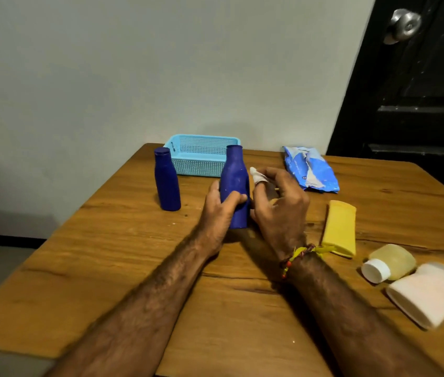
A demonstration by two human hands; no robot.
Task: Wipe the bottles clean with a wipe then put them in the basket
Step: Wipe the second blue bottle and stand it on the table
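Wooden table [123, 273] against a pale wall, and the left hand [219, 210] grips a dark blue bottle [234, 183] upright near the middle, fingers curled round its lower body. Right beside it, the right hand [278, 202] pinches a small white wipe [257, 175] close to the bottle's shoulder. A second blue bottle [167, 183] stands capped to the left, just in front of the light blue basket [202, 159]. Off right: a blue wipes packet [310, 170], a yellow bottle [340, 227], a pale yellowish bottle [389, 263] and a white bottle [427, 292], all lying down.

Wooden table [134, 281] with bottles, basket [202, 159].
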